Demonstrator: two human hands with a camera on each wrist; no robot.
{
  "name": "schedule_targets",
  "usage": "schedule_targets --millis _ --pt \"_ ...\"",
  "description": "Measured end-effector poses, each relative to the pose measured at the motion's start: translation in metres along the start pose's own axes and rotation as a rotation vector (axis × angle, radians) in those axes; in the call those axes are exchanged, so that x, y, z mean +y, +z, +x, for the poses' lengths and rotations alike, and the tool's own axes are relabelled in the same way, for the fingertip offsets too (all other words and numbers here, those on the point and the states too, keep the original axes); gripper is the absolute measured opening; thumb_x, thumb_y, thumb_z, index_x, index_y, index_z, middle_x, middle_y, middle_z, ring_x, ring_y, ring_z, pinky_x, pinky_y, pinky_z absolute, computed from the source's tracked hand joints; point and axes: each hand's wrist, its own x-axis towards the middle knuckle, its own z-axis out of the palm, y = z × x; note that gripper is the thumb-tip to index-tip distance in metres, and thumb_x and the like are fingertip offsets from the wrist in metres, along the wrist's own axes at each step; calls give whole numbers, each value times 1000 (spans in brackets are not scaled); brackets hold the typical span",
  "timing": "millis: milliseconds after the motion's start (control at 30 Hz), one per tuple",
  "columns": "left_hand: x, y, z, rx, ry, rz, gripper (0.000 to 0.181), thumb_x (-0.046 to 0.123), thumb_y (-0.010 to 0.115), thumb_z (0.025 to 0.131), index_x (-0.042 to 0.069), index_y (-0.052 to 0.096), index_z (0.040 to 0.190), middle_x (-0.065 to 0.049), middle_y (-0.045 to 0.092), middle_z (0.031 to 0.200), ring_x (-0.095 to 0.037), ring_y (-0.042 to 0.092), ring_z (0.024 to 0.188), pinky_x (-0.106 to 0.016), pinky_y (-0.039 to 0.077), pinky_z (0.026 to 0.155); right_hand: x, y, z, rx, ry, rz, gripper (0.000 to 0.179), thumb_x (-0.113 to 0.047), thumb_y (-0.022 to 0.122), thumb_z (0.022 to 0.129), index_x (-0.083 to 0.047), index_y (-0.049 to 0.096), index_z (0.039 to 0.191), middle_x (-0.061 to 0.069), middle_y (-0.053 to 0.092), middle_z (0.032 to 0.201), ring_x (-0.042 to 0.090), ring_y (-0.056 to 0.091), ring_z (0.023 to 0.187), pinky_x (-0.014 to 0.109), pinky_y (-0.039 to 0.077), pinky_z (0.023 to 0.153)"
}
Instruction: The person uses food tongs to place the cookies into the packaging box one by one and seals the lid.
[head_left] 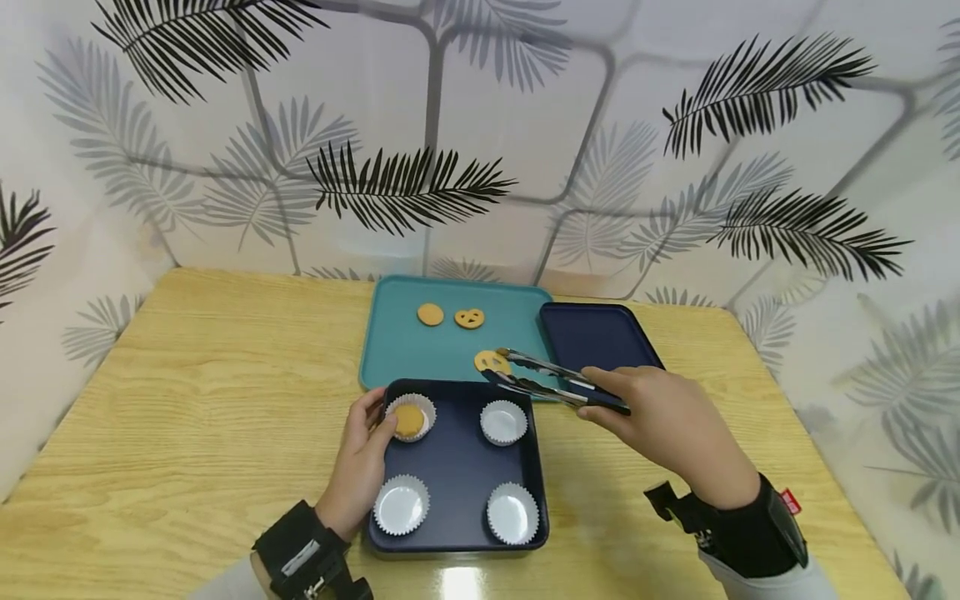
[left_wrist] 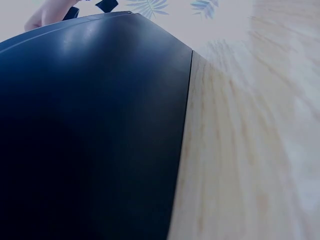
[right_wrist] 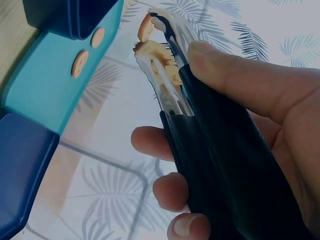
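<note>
My left hand grips the left wall of a square navy baking pan, its thumb over the rim. The pan's dark outer wall fills much of the left wrist view. Paper baking cups stand in the pan's corners; the far left cup holds a round biscuit. The far right cup and both near ones are empty. My right hand holds black-handled metal tongs. A biscuit with holes lies between the tongs' tips, seen edge-on in the right wrist view.
Behind the pan lies a teal tray with a plain round biscuit and a heart-shaped biscuit with holes. A smaller navy tray adjoins it at right. A leaf-patterned covering stands behind the wooden table.
</note>
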Motion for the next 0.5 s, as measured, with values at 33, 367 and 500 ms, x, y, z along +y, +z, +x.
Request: schedule_targets --millis 33,367,500 --pt "0 0 0 2 -1 -2 50 11 39 110 -4 23 154 -26 21 160 -42 18 149 -55 18 121 1 0 -2 -3 -3 -4 50 -40 79 87 -12 71 129 10 75 106 28 71 90 42 55 61" --pt "1 0 2 0 3 -3 49 10 39 109 -5 23 153 -27 22 159 -42 18 149 -55 18 121 6 7 -15 -110 13 18 47 -39 77 88 -13 72 127 5 76 107 25 72 91 34 54 60" --pt "1 0 1 -3 3 1 49 10 38 109 -5 23 153 -27 22 159 -42 18 149 -56 18 121 6 10 -17 -122 2 -6 47 -39 78 88 -13 73 126 4 76 103 21 71 85 29 50 56"
